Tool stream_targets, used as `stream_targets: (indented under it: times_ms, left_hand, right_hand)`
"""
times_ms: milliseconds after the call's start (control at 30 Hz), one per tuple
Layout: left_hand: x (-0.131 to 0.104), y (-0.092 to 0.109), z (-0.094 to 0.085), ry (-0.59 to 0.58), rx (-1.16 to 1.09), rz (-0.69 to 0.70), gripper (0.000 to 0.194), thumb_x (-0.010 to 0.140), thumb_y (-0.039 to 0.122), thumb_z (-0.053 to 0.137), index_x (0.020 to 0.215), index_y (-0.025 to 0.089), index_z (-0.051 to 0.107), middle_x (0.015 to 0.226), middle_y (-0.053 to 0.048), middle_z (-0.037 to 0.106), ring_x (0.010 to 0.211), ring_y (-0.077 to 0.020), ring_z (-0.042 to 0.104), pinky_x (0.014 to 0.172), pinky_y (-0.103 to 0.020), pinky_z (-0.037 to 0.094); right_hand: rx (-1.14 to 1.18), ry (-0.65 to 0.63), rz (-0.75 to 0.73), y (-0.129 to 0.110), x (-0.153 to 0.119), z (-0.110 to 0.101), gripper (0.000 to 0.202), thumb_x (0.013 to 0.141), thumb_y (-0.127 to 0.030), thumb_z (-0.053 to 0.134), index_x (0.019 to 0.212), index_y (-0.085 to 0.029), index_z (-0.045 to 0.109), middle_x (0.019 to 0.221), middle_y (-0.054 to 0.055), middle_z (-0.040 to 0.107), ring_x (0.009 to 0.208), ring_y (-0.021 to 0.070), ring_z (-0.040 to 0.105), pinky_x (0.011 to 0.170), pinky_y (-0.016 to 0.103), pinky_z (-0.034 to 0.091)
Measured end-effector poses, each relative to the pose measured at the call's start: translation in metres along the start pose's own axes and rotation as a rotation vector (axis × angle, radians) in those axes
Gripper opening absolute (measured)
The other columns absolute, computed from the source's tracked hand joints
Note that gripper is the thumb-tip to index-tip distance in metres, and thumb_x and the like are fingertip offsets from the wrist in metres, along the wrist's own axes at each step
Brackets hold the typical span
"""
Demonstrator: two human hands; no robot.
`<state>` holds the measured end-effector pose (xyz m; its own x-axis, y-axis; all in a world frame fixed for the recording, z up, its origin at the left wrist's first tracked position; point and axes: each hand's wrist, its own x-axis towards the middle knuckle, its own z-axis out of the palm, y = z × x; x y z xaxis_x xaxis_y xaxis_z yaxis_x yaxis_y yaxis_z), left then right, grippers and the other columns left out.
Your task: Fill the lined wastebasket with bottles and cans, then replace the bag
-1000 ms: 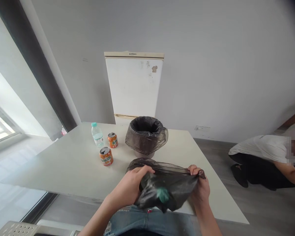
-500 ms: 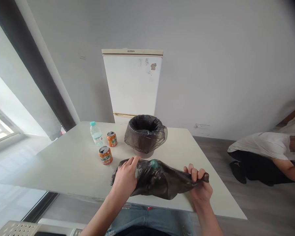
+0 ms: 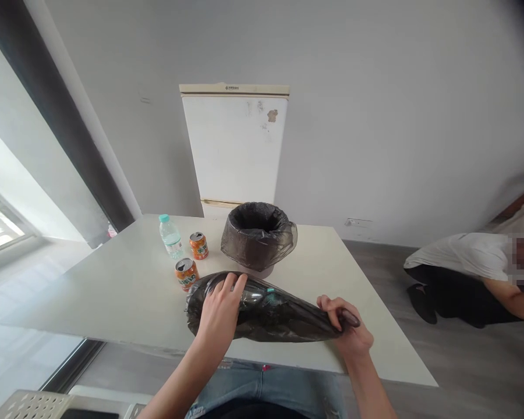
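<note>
A filled dark plastic garbage bag (image 3: pixel 283 317) lies stretched sideways near the front of the white table (image 3: pixel 126 291). Through its thin film show clear and teal shapes, like a bottle. My left hand (image 3: pixel 222 302) presses and grips the bag's bulging left part, fingers curled over its top. At the bag's narrow right end, my right hand (image 3: pixel 349 326) is closed round the twisted neck, and a short tip sticks out of the fist. Just behind stands a trash bin lined with a dark bag (image 3: pixel 259 238), its mouth open upward.
Left of the bin stand a clear plastic bottle with a teal cap (image 3: pixel 171 237) and two orange drink cans, one behind (image 3: pixel 198 247), one nearer (image 3: pixel 187 274). A white refrigerator (image 3: pixel 236 145) is behind the table. A person (image 3: pixel 463 262) crouches at far right.
The bag's left end has shifted left and up, close to the nearer can. My left hand has moved slightly left with it; my right hand has turned and shifted a little left on the neck.
</note>
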<state>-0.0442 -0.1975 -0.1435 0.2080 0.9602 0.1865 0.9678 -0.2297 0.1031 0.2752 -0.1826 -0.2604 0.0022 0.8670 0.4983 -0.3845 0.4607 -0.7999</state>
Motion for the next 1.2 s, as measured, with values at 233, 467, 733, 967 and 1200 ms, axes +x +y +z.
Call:
stream_targets:
  times_ms: [233, 467, 733, 967, 1200]
  left_hand:
    - [-0.002, -0.004, -0.006, 0.071, -0.512, 0.106, 0.056, 0.084, 0.016, 0.074, 0.134, 0.029, 0.055, 0.133, -0.007, 0.061, 0.123, -0.0301, 0.059, 0.101, -0.041, 0.047]
    - [-0.001, -0.011, 0.0, 0.131, -1.384, 0.091, 0.076, 0.064, 0.047, 0.096, 0.127, 0.024, 0.06, 0.129, -0.012, 0.07, 0.118, -0.0344, 0.065, 0.099, -0.042, 0.052]
    - [-0.008, -0.024, -0.001, 0.305, -1.892, -0.047, 0.068, 0.083, 0.067, 0.075, 0.131, 0.024, 0.056, 0.123, -0.016, 0.075, 0.114, -0.0334, 0.071, 0.093, -0.041, 0.057]
    - [-0.032, -0.057, -0.039, 0.523, -1.453, -0.246, 0.062, 0.081, 0.061, 0.077, 0.125, 0.02, 0.062, 0.105, -0.012, 0.077, 0.098, -0.0326, 0.075, 0.084, -0.043, 0.061]
    - [-0.028, -0.151, -0.061, 0.984, -0.518, -0.811, 0.086, 0.066, 0.064, 0.086, 0.134, 0.02, 0.058, 0.127, -0.01, 0.069, 0.091, -0.0284, 0.07, 0.097, -0.054, 0.057]
  right_hand:
    - [-0.445, -0.259, 0.072, 0.006, 0.004, 0.01, 0.05, 0.103, -0.051, 0.046, 0.068, -0.021, 0.066, 0.078, 0.005, 0.048, 0.079, 0.0237, 0.047, 0.079, 0.042, 0.033]
    - [-0.368, 0.005, 0.05, 0.012, 0.002, 0.005, 0.046, 0.105, -0.044, 0.049, 0.065, -0.021, 0.05, 0.075, 0.003, 0.043, 0.075, 0.0213, 0.041, 0.069, 0.036, 0.026]
    - [-0.396, 0.066, 0.096, 0.013, 0.002, 0.004, 0.046, 0.106, -0.042, 0.049, 0.065, -0.02, 0.05, 0.075, 0.002, 0.043, 0.071, 0.0183, 0.039, 0.069, 0.035, 0.025]
    - [-0.39, 0.131, 0.077, 0.016, 0.002, -0.002, 0.045, 0.106, -0.042, 0.049, 0.067, -0.021, 0.049, 0.073, 0.001, 0.041, 0.069, 0.0179, 0.037, 0.069, 0.035, 0.024]
    - [-0.421, 0.125, 0.069, 0.013, 0.003, 0.0, 0.043, 0.106, -0.039, 0.047, 0.067, -0.021, 0.048, 0.074, 0.001, 0.041, 0.07, 0.0181, 0.037, 0.07, 0.035, 0.024]
